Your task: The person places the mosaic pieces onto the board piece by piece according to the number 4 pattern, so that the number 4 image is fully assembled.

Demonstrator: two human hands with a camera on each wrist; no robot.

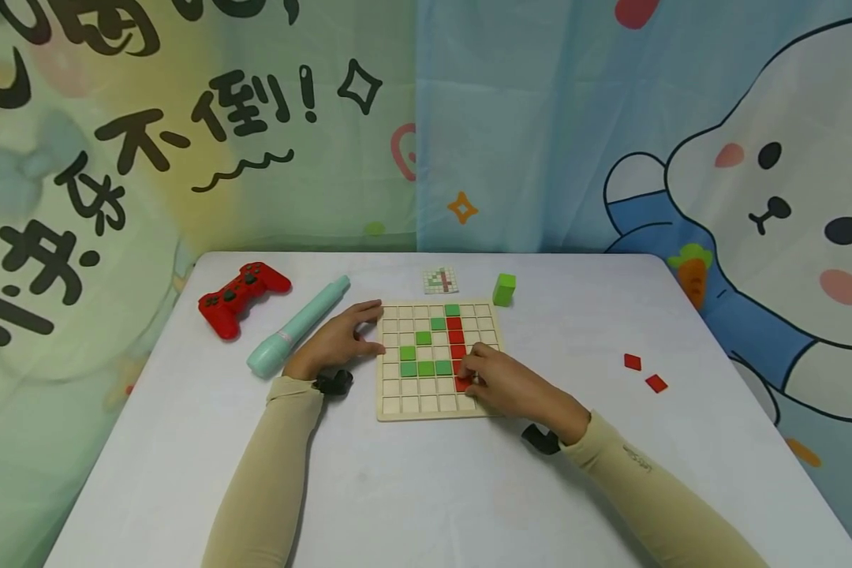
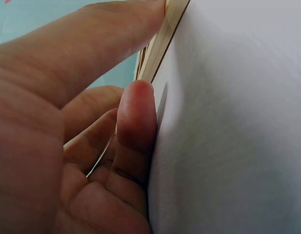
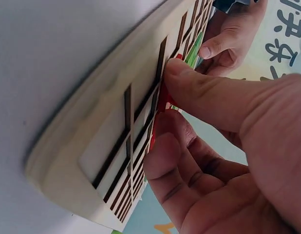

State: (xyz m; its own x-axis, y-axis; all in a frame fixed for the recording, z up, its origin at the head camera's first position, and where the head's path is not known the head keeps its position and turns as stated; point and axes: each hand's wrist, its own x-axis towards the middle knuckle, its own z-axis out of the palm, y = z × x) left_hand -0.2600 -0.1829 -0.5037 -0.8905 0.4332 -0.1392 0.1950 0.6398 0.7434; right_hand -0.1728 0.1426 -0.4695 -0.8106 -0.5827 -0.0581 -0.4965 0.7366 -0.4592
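Observation:
A square wooden grid board [image 1: 390,405] lies on the table between both hands. Green tiles [image 1: 426,368] fill several cells in a diagonal and a row, and red tiles [image 1: 456,338] form a column. My left hand [image 1: 335,341] rests against the board's left edge, thumb and forefinger spread along it; the thumb [image 2: 92,44] meets the wooden side in the left wrist view. Low in the red column, my right hand [image 1: 506,382] pinches a red tile [image 3: 163,97] between thumb and fingertips at the board's surface. The fingers partly hide that tile and nearby cells.
Behind the board are a small pattern card [image 1: 440,281] and a green block [image 1: 504,289]. Two loose red tiles [image 1: 633,362] lie to the right. A mint-green flashlight-like cylinder [image 1: 298,326] and a red game controller [image 1: 241,298] lie at left. A printed curtain [image 1: 511,126] hangs behind.

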